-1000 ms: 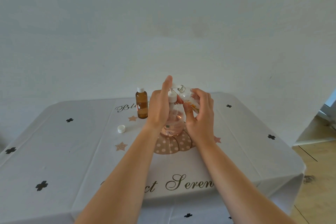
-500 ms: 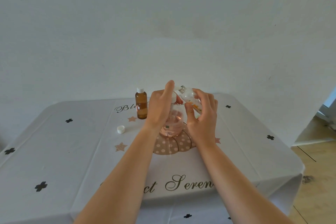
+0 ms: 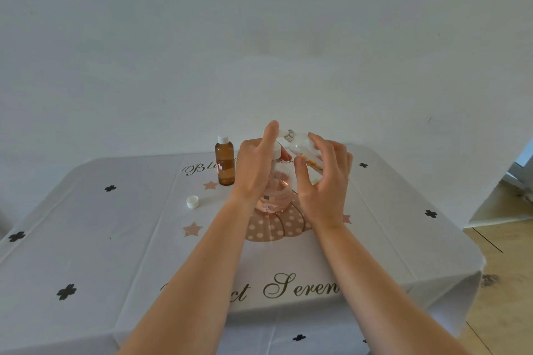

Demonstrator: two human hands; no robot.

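Left hand (image 3: 253, 170) fingers clamp pump bottle (image 3: 276, 194) head, right hand (image 3: 324, 184) fingers pinch small bottle (image 3: 301, 148) tilted, mouth at spout (image 3: 282, 133), likely to catch the dose.

A plain white wall (image 3: 259, 37) stands behind the cloth-covered table (image 3: 86, 239); wooden floor (image 3: 507, 282), perhaps laminate, right.

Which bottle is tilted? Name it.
The small clear bottle held in the right hand, its neck slanting up and left. The amber bottle and the pink-liquid bottle in the left hand both stand upright.
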